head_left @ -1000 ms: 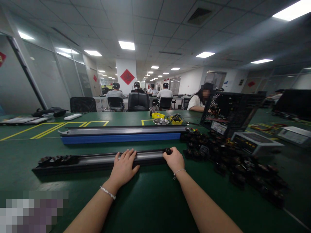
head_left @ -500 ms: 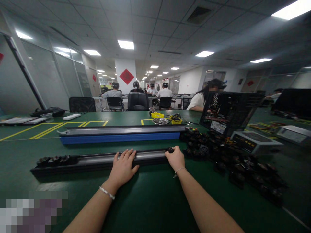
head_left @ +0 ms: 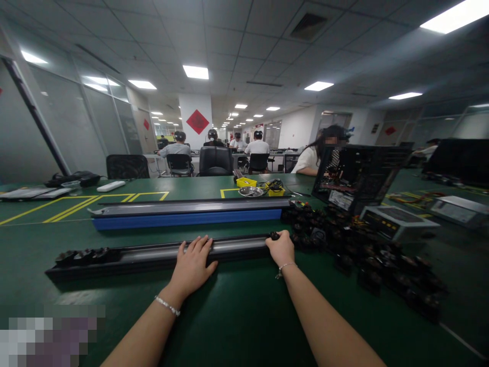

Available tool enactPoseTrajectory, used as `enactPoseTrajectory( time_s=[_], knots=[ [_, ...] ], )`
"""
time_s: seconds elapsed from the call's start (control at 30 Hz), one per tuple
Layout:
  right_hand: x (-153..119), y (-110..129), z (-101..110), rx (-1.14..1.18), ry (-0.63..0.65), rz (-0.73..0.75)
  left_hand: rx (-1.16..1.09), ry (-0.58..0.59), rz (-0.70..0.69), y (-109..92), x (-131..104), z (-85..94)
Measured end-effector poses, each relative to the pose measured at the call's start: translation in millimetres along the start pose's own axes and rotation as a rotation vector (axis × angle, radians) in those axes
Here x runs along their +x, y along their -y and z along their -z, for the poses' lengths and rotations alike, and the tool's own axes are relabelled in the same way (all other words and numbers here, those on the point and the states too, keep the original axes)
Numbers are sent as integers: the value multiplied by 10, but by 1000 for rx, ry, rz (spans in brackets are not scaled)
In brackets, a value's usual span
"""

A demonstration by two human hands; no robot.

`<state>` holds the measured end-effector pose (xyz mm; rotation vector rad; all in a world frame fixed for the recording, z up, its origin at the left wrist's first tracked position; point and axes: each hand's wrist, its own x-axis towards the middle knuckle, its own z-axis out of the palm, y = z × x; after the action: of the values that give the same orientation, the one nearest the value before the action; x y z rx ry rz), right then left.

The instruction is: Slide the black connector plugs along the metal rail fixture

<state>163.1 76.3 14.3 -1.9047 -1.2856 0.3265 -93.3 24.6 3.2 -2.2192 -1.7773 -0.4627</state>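
Our right hand (head_left: pixel 281 248) has slid a little further right along the black rail (head_left: pixel 153 253) over the last second, taking a small black part (head_left: pixel 274 236) nearer the rail's right end. Its fingers are closed on that part in a pinch, largely hiding it, so we cannot tell whether it sits in the channel or just above it. Our left hand (head_left: pixel 191 265) has stayed across the rail's middle, fingers spread and gripping nothing, which we judge steadies the rail while the other hand works. The rail lies lengthwise on the green counter (head_left: pixel 237 326), with a row of black parts (head_left: pixel 86 256) in its left end and bare channel between them and our left hand. Right of the rail spreads a loose heap of black parts (head_left: pixel 367 255); just beyond the rail lies a second rail (head_left: pixel 191 206) with a blue side.
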Motion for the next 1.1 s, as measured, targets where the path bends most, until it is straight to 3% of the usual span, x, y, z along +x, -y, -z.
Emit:
enactPoseTrajectory(
  time_s=[0.37, 0.73, 1.0, 1.1],
  knots=[
    [208, -236, 149, -85, 3, -84, 15, -18, -12, 9, -6, -7],
    [448, -504, 110, -148, -41, 33, 20, -12, -10, 10, 2, -14],
    [378, -493, 129, -302, -79, 76, -53, 12, 1, 22, 8, 9],
    [336, -484, 136, -348, -132, 138, -84, -43, 47, 46, 25, 60]
  ],
)
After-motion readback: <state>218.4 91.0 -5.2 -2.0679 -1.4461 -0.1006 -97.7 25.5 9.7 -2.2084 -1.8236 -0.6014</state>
